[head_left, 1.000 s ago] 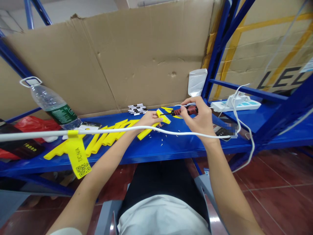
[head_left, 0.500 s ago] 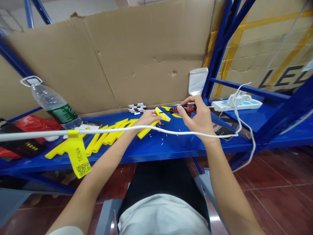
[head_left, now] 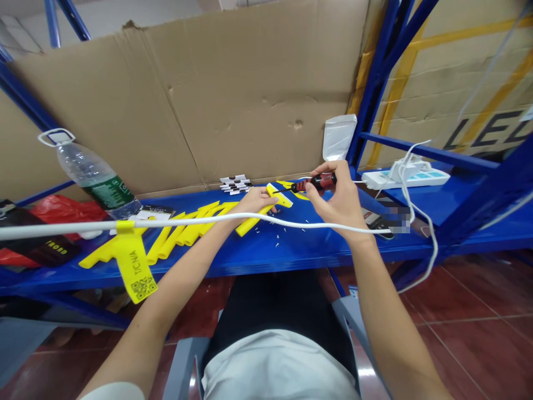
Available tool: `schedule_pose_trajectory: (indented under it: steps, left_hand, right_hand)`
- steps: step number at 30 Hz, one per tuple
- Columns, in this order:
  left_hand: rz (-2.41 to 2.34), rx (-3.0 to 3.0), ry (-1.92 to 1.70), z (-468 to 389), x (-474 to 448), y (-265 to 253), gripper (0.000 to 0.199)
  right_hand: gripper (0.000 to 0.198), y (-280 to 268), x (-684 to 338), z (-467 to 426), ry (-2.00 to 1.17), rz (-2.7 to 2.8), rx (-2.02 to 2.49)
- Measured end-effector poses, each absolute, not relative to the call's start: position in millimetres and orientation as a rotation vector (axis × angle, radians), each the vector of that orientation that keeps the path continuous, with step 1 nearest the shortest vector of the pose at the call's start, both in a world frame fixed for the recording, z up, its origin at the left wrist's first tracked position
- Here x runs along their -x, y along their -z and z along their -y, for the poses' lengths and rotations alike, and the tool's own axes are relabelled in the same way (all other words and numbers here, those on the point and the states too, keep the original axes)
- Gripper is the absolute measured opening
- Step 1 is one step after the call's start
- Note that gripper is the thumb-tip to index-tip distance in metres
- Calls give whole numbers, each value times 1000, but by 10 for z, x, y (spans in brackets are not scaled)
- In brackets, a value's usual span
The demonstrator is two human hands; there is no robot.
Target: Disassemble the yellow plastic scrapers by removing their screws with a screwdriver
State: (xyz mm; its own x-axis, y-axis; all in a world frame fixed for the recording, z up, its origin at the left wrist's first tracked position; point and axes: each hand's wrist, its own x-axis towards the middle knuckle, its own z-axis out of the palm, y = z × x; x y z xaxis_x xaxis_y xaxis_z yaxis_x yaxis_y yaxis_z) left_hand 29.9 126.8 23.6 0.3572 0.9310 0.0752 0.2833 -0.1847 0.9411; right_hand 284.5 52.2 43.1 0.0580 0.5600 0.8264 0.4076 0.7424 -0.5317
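My left hand (head_left: 255, 201) grips a yellow T-shaped plastic piece (head_left: 283, 199), its head raised over the blue shelf and its handle slanting down to the left. In my right hand (head_left: 335, 197) is a screwdriver (head_left: 310, 184) with a red and black handle, held level with its shaft pointing left. The shaft's end meets the head of the yellow piece; the exact contact is too small to make out. Small screws (head_left: 277, 237) lie scattered below on the shelf. To the left rests a row of similar yellow pieces (head_left: 183, 233). Another yellow part (head_left: 300, 194) lies behind the screwdriver.
A white cable (head_left: 291, 223) with a yellow tag (head_left: 136, 266) crosses in front of my forearms. At left stand a plastic bottle (head_left: 104, 183) and a black bag (head_left: 37, 239). A power strip (head_left: 428, 178) sits at right. Cardboard (head_left: 250, 94) backs the blue shelf (head_left: 266, 261).
The view has shifted very slightly. Both hands keep their hold, and the screwdriver stays against the yellow piece.
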Motion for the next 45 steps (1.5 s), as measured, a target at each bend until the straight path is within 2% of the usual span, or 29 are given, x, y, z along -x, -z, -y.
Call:
schedule_pose_trajectory:
  steps: [5, 17, 22, 27, 32, 35, 39, 45]
  left_hand:
    - [-1061, -1669, -866, -1225, -321, -270, 10]
    - [-1099, -1616, -859, -1193, -352, -299, 7]
    - [-1109, -1603, -880, -1186, -349, -305, 9]
    - [-1133, -1596, -876, -1176, -368, -334, 1]
    - [-1160, -1582, -900, -1205, -343, -339, 4]
    - [-1157, -1590, -896, -1233, -325, -320, 6]
    - [-1163, -1583, -915, -1275, -313, -283, 6]
    - [-1154, -1583, -924, -1283, -317, -268, 7]
  right_hand:
    - [19, -449, -2830, -490, -91, 1576, 783]
    - [33, -425, -2907, -498, 31, 1627, 1001]
    - [29, -456, -2927, -471, -117, 1660, 960]
    - [49, -438, -2927, -458, -58, 1642, 1062]
    - [41, -404, -2947, -478, -32, 1708, 1075]
    - [47, -393, -2933, -485, 15, 1673, 1074]
    - [43, -371, -2920, -495, 65, 1649, 1103]
    - [49, -384, -2929, -485, 22, 1647, 1108]
